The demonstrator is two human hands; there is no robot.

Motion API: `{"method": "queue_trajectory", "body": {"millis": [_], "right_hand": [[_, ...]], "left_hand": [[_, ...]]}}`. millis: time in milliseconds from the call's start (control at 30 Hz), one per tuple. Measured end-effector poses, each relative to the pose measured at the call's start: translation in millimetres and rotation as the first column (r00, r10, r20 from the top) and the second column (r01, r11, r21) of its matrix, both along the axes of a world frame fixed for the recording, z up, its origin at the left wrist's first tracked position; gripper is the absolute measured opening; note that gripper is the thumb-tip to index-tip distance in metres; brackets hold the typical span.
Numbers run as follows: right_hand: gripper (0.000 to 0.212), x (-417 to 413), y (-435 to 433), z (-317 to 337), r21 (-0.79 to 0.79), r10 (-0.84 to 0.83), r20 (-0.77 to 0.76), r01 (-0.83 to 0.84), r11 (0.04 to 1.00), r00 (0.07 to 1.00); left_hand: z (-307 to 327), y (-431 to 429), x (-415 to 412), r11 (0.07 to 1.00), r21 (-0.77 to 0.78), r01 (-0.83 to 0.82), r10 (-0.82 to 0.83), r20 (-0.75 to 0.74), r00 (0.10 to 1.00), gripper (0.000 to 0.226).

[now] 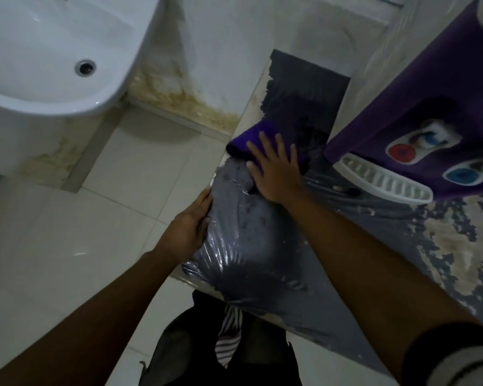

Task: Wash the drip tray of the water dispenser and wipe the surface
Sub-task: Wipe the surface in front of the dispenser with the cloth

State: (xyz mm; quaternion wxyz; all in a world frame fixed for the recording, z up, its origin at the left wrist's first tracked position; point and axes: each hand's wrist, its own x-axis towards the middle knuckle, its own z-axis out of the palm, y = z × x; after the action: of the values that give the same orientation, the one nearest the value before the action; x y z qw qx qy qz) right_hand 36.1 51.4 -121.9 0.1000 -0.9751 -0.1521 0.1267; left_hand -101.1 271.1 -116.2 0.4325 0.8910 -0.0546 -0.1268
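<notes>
A purple water dispenser (418, 87) stands at the right on a grey counter (262, 246) with a worn, peeling surface. Its white slotted drip tray (385, 181) sits at its base below the red and blue tap buttons. My right hand (273, 171) presses flat on a purple cloth (251, 140) lying on the counter left of the dispenser. My left hand (190, 229) grips the counter's left edge, where the plastic film covering is wrinkled.
A white wash basin (53, 51) hangs at the upper left above a pale tiled floor (81, 218). The stained white wall (207, 65) runs behind the counter. My dark clothing shows at the bottom.
</notes>
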Motion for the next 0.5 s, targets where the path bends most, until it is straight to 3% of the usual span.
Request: {"method": "queue_trajectory", "body": {"millis": [100, 167, 300, 500], "right_hand": [[0.058, 14.9, 26.7, 4.2, 0.003, -0.235, -0.078, 0.236, 0.972, 0.969], [0.058, -1.3, 45.0, 6.8, 0.010, -0.219, -0.093, 0.221, 0.975, 0.971], [0.056, -79.4, 70.8, 12.3, 0.020, 0.072, -0.134, -0.070, 0.997, 0.988], [0.056, -200.1, 68.9, 6.0, 0.032, 0.368, -0.110, -0.366, 0.930, 0.923]], "left_hand": [[9.7, -0.1, -0.8, 0.981, 0.003, -0.192, 0.192, 0.015, 0.981, 0.044], [18.4, -0.3, -0.2, 0.934, -0.013, -0.357, 0.356, -0.055, 0.933, 0.042], [27.7, 2.0, -0.7, 0.795, -0.173, -0.581, 0.555, -0.176, 0.813, 0.037], [44.7, -4.8, -8.7, 0.750, 0.027, -0.661, 0.659, 0.058, 0.750, 0.028]]}}
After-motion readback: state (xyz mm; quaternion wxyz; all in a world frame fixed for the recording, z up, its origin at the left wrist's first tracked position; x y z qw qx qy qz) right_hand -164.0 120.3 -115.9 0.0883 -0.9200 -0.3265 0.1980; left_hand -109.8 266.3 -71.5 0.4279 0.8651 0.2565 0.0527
